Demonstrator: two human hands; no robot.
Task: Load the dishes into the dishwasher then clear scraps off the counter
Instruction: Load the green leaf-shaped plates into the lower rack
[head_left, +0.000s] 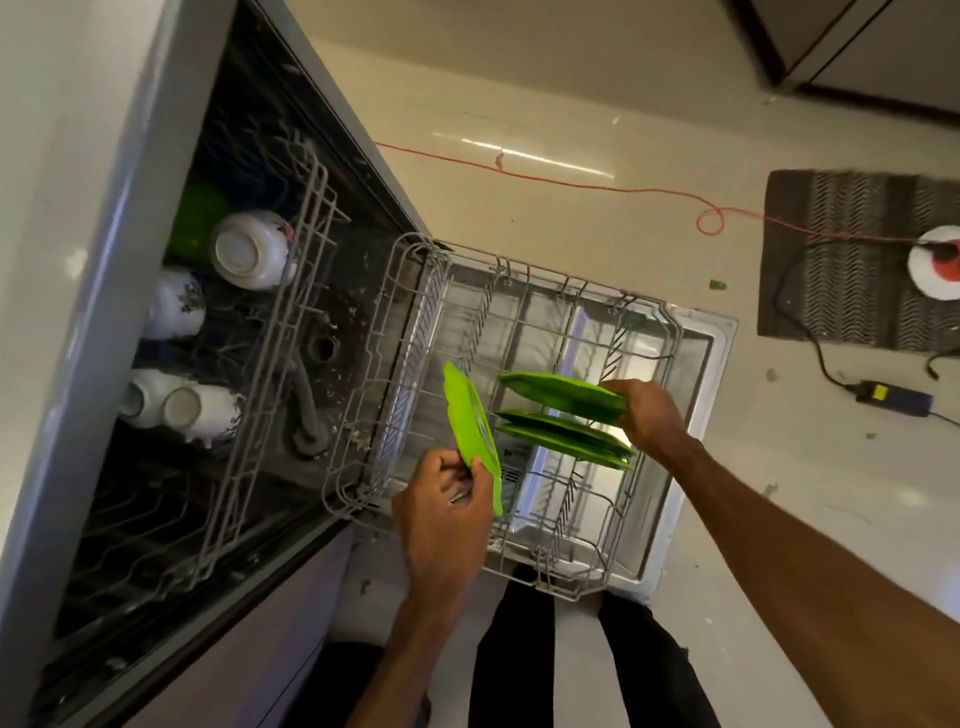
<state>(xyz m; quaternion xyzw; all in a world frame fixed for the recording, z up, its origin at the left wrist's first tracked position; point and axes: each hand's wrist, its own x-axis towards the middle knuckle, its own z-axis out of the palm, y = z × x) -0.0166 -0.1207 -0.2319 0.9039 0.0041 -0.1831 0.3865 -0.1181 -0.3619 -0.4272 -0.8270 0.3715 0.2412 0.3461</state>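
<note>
The dishwasher stands open with its lower rack (644, 322) pulled out over the dropped door. My left hand (441, 499) grips a green plate (470, 421) by its near edge, held on edge above the rack's left side. My right hand (647, 413) holds another green plate (561, 396) by its right rim, over the rack's middle. Two more green plates (563, 439) stand side by side in the rack just below it. The upper rack (306, 270) carries several white cups (252, 249) and a green dish (200, 218).
The open door (719, 358) juts out over the pale floor. A red cord (545, 179) runs across the floor to a dark mat (841, 260) at the right, with a black adapter (893, 397) beside it. My legs (524, 660) stand against the door's near edge.
</note>
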